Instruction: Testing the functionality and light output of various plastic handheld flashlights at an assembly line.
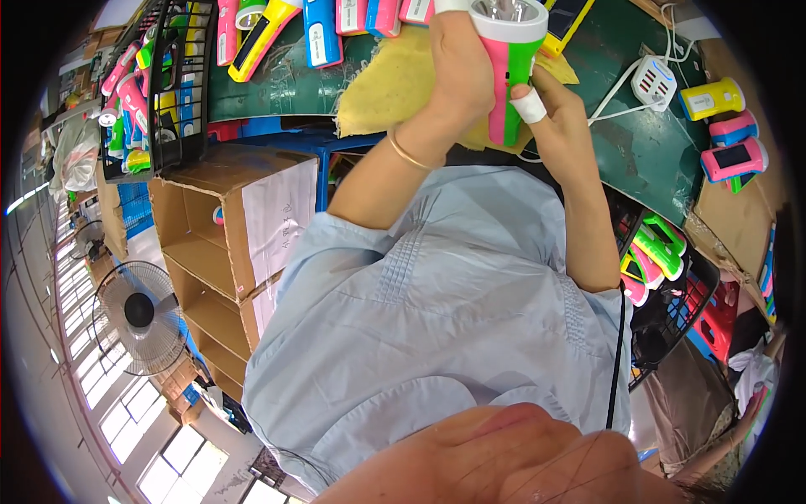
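Note:
A flashlight (504,71) with a pink and green body and a wide white head is held up over the green table. My right hand (558,126) grips its green side, thumb laid along the body. That thumb wears a white wrap (529,107). Against the pink side, near the head, is my left hand (462,71), closed, its fingertips partly hidden. Something white (452,4) shows at its upper end, cut off by the picture's edge. Beneath the hands lies a yellow cloth (382,88).
More colourful flashlights (323,34) lie in a row at the far edge. A black basket (180,101) of them stands left, another basket (672,311) lower right. A white USB charging hub (653,82) with cables sits right. Cardboard shelves (201,252) and a fan (138,311) are left.

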Available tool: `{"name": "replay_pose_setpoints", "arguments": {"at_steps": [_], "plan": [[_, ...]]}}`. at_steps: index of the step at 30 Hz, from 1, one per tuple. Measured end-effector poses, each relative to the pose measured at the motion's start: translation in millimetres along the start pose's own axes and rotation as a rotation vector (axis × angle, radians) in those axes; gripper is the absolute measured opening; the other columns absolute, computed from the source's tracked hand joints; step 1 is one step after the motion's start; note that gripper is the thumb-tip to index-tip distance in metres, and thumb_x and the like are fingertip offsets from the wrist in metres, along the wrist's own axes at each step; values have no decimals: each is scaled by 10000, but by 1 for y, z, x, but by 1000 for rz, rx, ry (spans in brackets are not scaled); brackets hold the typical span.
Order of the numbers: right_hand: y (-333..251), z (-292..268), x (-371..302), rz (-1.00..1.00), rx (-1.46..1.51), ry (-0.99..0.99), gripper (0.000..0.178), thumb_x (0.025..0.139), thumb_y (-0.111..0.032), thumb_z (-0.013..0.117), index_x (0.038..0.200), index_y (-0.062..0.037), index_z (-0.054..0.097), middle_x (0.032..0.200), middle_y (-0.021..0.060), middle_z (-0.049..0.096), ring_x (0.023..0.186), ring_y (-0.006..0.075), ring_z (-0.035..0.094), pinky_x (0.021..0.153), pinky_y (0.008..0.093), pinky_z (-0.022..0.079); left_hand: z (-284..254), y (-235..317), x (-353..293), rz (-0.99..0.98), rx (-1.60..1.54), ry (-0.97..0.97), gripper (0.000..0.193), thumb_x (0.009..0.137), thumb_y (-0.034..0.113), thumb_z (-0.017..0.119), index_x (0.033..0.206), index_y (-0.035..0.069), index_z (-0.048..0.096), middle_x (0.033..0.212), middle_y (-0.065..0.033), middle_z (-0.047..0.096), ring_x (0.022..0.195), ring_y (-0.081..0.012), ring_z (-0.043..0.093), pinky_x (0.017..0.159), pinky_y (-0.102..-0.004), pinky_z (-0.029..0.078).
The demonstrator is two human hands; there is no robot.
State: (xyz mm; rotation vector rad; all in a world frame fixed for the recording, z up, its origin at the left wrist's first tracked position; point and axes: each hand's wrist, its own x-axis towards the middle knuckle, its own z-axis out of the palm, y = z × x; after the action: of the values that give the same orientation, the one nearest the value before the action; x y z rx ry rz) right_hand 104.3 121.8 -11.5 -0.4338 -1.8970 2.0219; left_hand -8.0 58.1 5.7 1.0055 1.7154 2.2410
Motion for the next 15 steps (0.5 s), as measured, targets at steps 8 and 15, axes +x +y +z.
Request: {"name": "replay_pose_setpoints", "arguments": {"at_steps": [8,15], "plan": [[-2,11,-1,-446,-840,464,398,705,-180,754,980,18,546,891,137,604,716,257,598,682,353,485,11,27,8,-496,-671,152,581,926,527,276,1109,29,513,955,-130,603,865,-225,584,765,-340,488],[0,-11,4,-40,-16,97,423,811,-203,670,1127,48,543,1084,105,605,972,157,584,843,286,448,-1,2,4,-609,-801,-28,773,874,634,179,907,-41,555,636,-124,568,523,-213,525,508,-293,448]]}}
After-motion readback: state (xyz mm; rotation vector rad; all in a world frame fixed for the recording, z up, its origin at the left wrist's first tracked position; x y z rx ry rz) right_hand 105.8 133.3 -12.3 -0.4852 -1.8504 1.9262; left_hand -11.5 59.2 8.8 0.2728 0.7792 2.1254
